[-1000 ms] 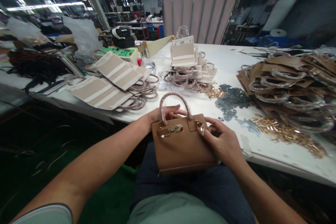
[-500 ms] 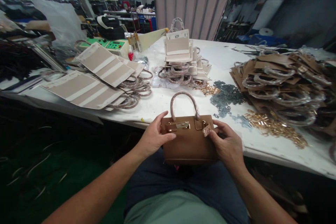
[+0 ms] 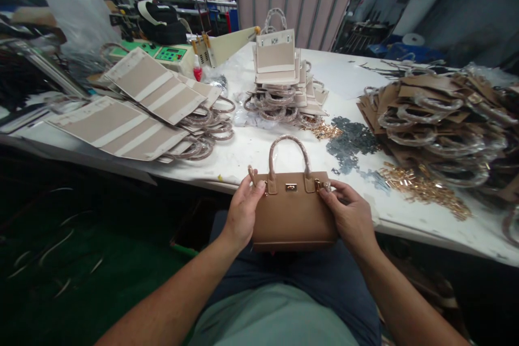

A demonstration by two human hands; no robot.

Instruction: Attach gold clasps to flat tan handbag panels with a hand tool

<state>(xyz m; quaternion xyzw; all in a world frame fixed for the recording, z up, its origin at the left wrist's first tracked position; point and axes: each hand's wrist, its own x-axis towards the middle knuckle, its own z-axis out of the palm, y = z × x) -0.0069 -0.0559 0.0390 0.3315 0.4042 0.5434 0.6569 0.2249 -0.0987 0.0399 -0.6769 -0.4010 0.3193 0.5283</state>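
Tan handbag (image 3: 294,213): held upright, front panel toward the camera, just off the near edge of the white bench (image 3: 239,159) and above the person's dark trousers (image 3: 338,284). No brand, label or lettering is legible on the bag. The gold-coloured clasp (image 3: 291,187) carries a small plate with no readable mark. Two short straps descend the front panel, and the arched handle (image 3: 288,154) stands upright with a glossy, film-like sheen.

Left hand (image 3: 243,211): fingers (image 3: 254,190) closed narrowly on the bag's upper left corner, beside a thin loose strip (image 3: 251,174). Right hand (image 3: 348,219): fingers (image 3: 330,190) pinched on the upper right corner, at a gold fitting (image 3: 320,185). Contact behind the bag is hidden.

Bench, beyond the hands: beige panels (image 3: 275,54) stacked with wrapped handles at centre, brown panels (image 3: 430,119) heaped at right, loose gold fittings (image 3: 421,189), and dark grey metal pieces (image 3: 351,140). The green control panel (image 3: 170,54) at far left is too small to read.
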